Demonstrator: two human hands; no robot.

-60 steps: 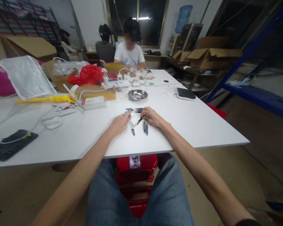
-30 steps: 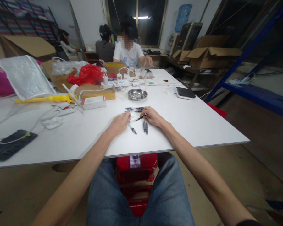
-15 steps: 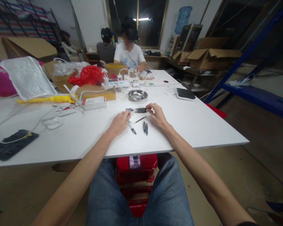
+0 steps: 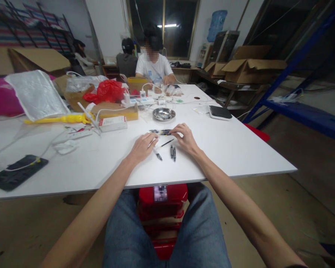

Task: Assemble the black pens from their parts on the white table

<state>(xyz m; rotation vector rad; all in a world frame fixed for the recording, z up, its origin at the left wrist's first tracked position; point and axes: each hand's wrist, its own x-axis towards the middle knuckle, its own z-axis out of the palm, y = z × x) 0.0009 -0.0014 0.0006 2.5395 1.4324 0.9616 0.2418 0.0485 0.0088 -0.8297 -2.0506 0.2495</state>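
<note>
Head view, my left hand: my left hand (image 4: 142,146) lies on the white table (image 4: 240,149) near its front edge, fingers curled over the end of a pen (image 4: 157,153); I cannot tell whether I grip it or only press on it.
Head view, that pen: it lies flat, its dark tip pointing toward the front edge, just left of two short dark pen parts (image 4: 173,152).
Head view, my right hand: my right hand (image 4: 186,137) rests beside the left one, fingertips reaching onto the near end of the bundle of pens (image 4: 160,131); whether the fingers pinch one is not clear.
Head view, between my hands: a thin refill (image 4: 165,143) lies slanted on the surface, apart from the bundle.
Head view, the two pen parts: side by side, just in front of my right hand, near the front edge.
Head view, further back: a round metal dish (image 4: 164,114) sits beyond the bundle, toward the table's middle.
Head view, left edge: a black phone (image 4: 16,173) lies flat with a cable on it.
Head view, far edge: another person in a white shirt (image 4: 153,67) sits there, hands on the table.
</note>
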